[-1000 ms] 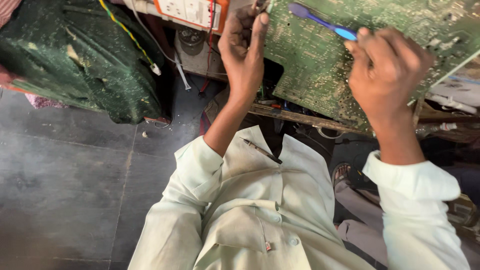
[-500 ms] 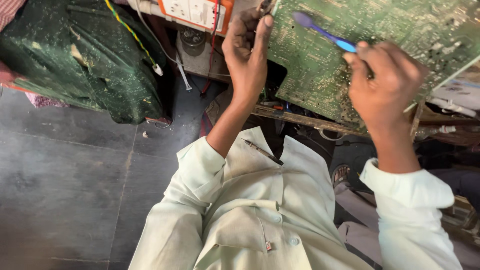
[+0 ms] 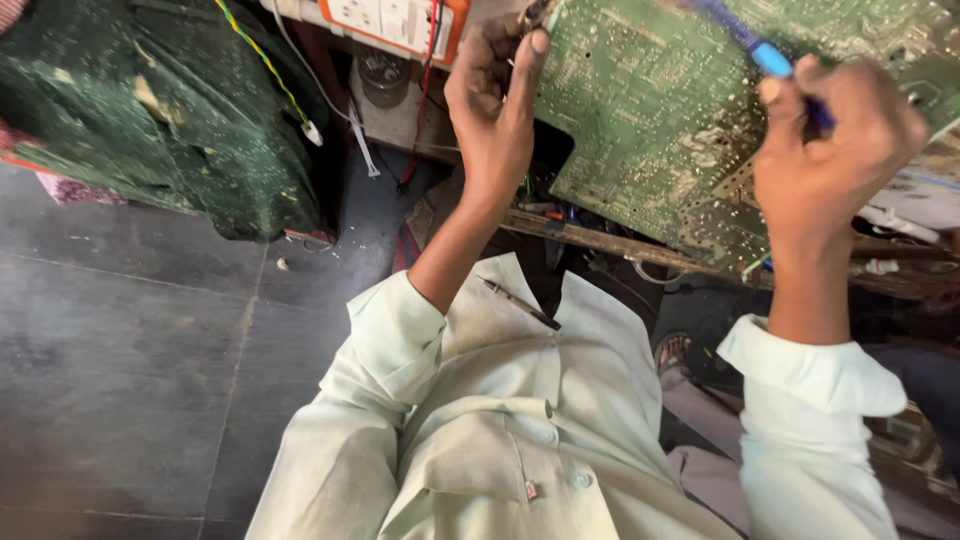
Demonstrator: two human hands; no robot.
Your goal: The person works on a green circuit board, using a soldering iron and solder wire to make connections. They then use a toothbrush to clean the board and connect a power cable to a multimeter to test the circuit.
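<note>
While the left hand (image 3: pixel 497 100) pinches the green circuit board (image 3: pixel 650 110) at its left edge, right hand (image 3: pixel 835 160) w/ grip clamped on blue tool (image 3: pixel 765 55) presses against board's far side.

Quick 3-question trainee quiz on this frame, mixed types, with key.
1. True or false: the left hand grips the edge of the green board.
2. The right hand holds: A) a pen, B) a blue-handled tool, C) a wire.
3. Fill in: a pen lies on the person's ____.

Key: 1 true; 2 B; 3 shirt.
</note>
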